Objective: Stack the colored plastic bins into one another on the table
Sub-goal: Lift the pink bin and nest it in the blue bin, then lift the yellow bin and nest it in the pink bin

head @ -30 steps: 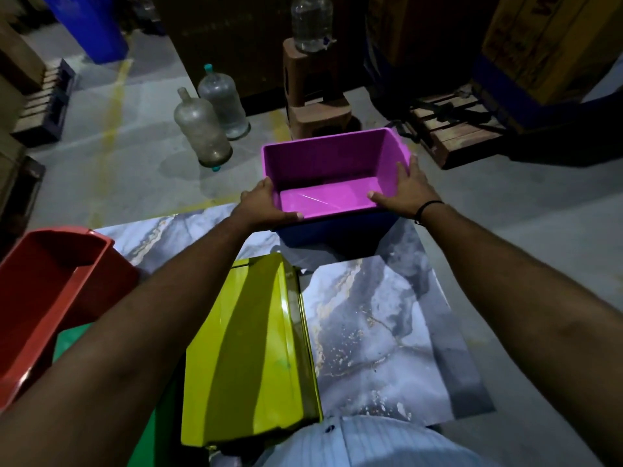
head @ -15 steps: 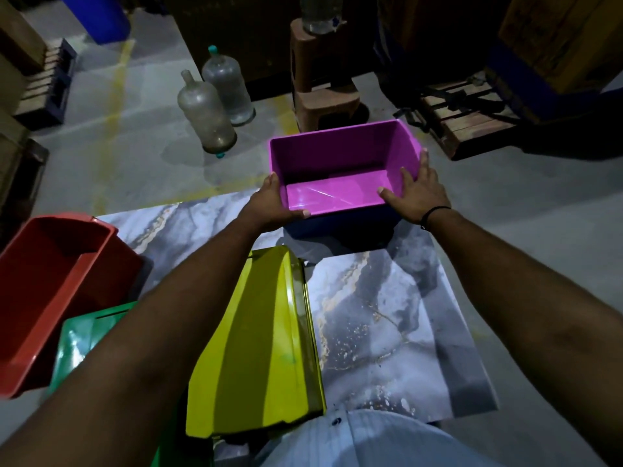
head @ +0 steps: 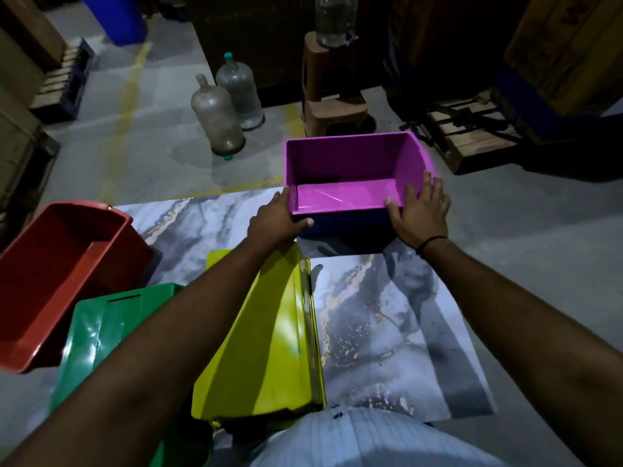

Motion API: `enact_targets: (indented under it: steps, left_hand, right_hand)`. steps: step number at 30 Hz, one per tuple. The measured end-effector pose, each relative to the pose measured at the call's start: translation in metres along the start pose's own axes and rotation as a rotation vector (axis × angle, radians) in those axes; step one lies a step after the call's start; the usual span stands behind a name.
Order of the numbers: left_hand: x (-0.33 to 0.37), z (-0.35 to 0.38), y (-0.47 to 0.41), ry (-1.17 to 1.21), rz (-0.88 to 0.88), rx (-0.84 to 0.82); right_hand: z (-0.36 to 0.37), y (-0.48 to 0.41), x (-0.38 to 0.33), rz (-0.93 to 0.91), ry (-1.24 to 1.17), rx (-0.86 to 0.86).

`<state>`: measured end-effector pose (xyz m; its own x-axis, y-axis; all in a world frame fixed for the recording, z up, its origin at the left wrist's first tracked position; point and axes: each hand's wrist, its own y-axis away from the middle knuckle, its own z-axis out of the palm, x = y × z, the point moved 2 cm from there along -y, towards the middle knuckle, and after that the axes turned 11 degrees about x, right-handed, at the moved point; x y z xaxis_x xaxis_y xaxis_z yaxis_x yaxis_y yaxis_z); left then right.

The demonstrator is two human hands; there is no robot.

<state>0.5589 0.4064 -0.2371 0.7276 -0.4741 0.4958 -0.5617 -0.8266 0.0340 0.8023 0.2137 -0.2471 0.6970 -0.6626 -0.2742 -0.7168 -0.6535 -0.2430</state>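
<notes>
The marble-patterned table [head: 387,332] lay before you, yellow bin [head: 269,348] nearest. Beyond it, your left hand [head: 274,220] and right hand [head: 419,214] gripped the magenta bin [head: 344,197] by its sides, nested in a blue bin [head: 347,222].

Bare marble worktop [head: 387,325] lies open right of the yellow bin [head: 269,348]. The left side is crowded: red bin [head: 57,274], green bin [head: 111,325] and yellow bin sit close together. The magenta bin [head: 350,173] blocks the far edge.
</notes>
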Motion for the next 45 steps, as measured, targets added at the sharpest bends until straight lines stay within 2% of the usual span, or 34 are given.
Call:
enact_targets:
  steps: [5,8,12,15,19,22,26,30,33,35,39,42,45]
  left_hand:
    - [-0.018,-0.02,0.041,-0.08,-0.098,0.061]
    - [-0.037,-0.029,0.061,-0.192,-0.211,0.016]
    - [-0.052,-0.037,0.085,-0.318,-0.271,-0.007]
    - [-0.061,-0.041,0.094,-0.263,-0.346,-0.007]
    - [-0.067,-0.04,0.104,-0.138,-0.378,0.01]
    - [-0.067,-0.038,0.108,-0.076,-0.321,0.042]
    - [-0.061,-0.034,0.108,-0.01,-0.238,-0.004]
    - [-0.043,-0.032,0.11,0.055,-0.176,-0.018]
    - [-0.028,-0.038,0.103,0.132,-0.115,0.042]
    - [-0.019,-0.046,0.096,0.232,-0.092,0.095]
    - [0.004,-0.065,0.088,0.466,-0.035,0.178]
    - [0.016,-0.073,0.089,0.638,-0.104,0.122]
    - [0.021,-0.078,0.096,0.726,-0.182,0.038]
  right_hand:
    - [0.003,0.057,-0.026,-0.17,-0.053,0.135]
    - [0.009,0.096,-0.051,-0.262,-0.125,0.124]
    - [0.022,0.134,-0.089,-0.304,-0.232,-0.122]
    - [0.028,0.147,-0.118,-0.288,-0.355,-0.305]
    - [0.032,0.156,-0.135,-0.122,-0.557,-0.414]
    - [0.035,0.162,-0.128,0.137,-0.628,-0.455]
    - [0.046,0.178,-0.098,0.489,-0.755,-0.576]
    - [0.05,0.194,-0.08,0.682,-0.946,-0.605]
    - [0.036,0.197,-0.076,0.773,-1.095,-0.629]
    - [0.015,0.193,-0.077,0.736,-1.169,-0.532]
    - [-0.033,0.173,-0.076,0.546,-1.246,-0.148]
    - [-0.066,0.157,-0.075,0.448,-1.162,0.054]
    - [-0.102,0.146,-0.082,0.282,-1.048,0.173]
